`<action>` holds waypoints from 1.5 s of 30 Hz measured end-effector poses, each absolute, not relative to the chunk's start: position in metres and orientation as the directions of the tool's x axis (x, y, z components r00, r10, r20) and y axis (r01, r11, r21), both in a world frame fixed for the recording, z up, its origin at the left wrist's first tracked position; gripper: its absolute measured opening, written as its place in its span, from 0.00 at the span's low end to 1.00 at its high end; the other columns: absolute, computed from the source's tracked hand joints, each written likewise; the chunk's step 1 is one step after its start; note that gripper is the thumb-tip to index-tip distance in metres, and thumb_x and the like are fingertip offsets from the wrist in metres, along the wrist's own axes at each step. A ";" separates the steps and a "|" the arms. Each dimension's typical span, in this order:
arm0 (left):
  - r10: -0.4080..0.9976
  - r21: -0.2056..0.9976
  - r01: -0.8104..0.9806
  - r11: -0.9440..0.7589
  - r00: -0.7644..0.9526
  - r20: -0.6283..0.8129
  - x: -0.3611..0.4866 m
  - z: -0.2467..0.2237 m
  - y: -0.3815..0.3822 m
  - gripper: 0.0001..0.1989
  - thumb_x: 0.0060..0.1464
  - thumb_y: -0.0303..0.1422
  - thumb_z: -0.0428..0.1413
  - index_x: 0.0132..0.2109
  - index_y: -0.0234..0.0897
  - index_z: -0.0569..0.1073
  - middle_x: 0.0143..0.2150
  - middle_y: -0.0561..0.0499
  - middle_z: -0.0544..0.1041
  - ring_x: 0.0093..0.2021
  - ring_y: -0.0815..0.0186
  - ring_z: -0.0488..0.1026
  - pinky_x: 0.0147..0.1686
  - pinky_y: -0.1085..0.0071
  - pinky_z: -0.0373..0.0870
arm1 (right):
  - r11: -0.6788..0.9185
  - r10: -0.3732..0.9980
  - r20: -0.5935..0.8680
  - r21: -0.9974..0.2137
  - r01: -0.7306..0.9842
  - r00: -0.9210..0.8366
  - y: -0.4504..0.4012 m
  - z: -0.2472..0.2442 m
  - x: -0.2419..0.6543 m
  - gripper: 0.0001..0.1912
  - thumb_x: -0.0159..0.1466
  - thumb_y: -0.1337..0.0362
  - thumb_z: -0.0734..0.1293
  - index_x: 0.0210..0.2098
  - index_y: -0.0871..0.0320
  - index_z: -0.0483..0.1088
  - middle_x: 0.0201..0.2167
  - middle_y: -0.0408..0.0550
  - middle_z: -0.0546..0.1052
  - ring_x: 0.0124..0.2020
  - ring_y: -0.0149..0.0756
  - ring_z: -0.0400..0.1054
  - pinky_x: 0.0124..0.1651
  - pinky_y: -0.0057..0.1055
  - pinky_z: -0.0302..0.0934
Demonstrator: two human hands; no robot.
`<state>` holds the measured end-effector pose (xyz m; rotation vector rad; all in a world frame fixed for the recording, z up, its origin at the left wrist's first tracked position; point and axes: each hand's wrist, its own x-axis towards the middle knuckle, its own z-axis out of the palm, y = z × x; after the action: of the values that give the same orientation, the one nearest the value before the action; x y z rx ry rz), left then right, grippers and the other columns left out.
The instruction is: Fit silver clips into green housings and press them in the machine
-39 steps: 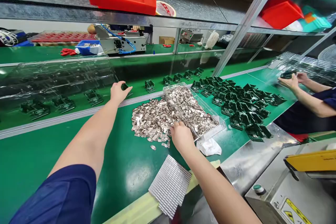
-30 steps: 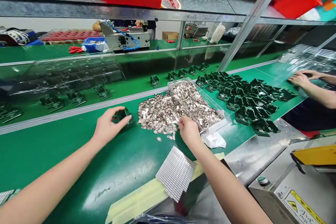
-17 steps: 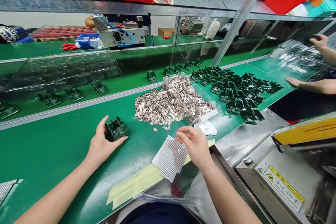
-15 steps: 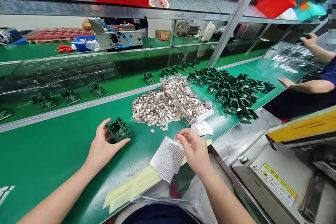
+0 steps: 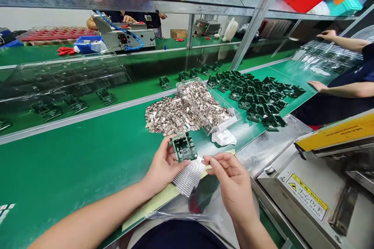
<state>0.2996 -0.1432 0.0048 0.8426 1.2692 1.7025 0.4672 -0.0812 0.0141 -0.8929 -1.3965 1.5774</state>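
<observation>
1. Holds an open-framed, dark green circuit-board assembly (image 5: 184, 147) in the left hand (image 5: 163, 168) — thumb near its lower edge, fingers behind its side, grip closed on it and raised above the green desk (image 5: 73, 155).
2. Brings the right hand (image 5: 235, 173) just beside it, apart from the assembly, with thumb and fingertips in a narrow pinch; cannot tell whether anything small sits between them.
3. Has a silver sheet of small rectangular blocks (image 5: 189, 178) below both hands, near pale yellow tape (image 5: 152, 207) along the desk's front edge.
4. Faces a loose heap of small silvery metal pieces (image 5: 163, 116), against a clear plastic box (image 5: 225, 125) of similar pieces, with a crumpled white item (image 5: 224, 137) just in front.
5. Has a broad pile of dark green board assemblies (image 5: 255, 95) to the right, and more beyond the metal rail (image 5: 111, 109).
6. Shares the desk with a co-worker (image 5: 347, 83) at far right — one palm at the edge, the other hand raised near clear trays (image 5: 330, 54).
</observation>
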 end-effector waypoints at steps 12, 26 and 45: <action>0.919 0.948 -0.207 -0.243 -0.361 0.157 0.307 -0.015 -0.155 0.26 0.50 0.27 0.63 0.53 0.47 0.65 0.43 0.53 0.72 0.40 0.72 0.74 0.40 0.78 0.73 | 0.447 0.854 0.405 -0.892 0.063 -0.326 -0.097 -0.005 0.436 0.03 0.64 0.67 0.67 0.35 0.54 0.72 0.36 0.45 0.71 0.42 0.38 0.65 0.45 0.34 0.59; 0.896 0.972 -0.107 -0.207 -0.419 0.145 0.314 -0.012 -0.159 0.13 0.57 0.31 0.58 0.49 0.44 0.68 0.38 0.53 0.75 0.35 0.71 0.72 0.36 0.77 0.72 | 0.410 0.888 0.358 -0.900 0.147 -0.288 -0.107 -0.015 0.428 0.03 0.63 0.67 0.65 0.32 0.56 0.67 0.45 0.50 0.67 0.50 0.43 0.63 0.52 0.39 0.58; 0.894 0.994 0.019 -0.103 -0.437 0.101 0.319 -0.009 -0.164 0.13 0.52 0.34 0.61 0.45 0.39 0.70 0.42 0.49 0.76 0.41 0.65 0.75 0.42 0.72 0.72 | -0.118 0.955 -0.049 -0.968 -0.221 -0.294 -0.114 -0.014 0.434 0.08 0.55 0.61 0.71 0.30 0.57 0.68 0.27 0.44 0.72 0.28 0.33 0.66 0.31 0.27 0.64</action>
<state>0.3192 -0.1636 -0.0089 1.0351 1.4807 1.6225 0.4343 -0.1143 -0.0142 -0.9376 -1.1889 1.5869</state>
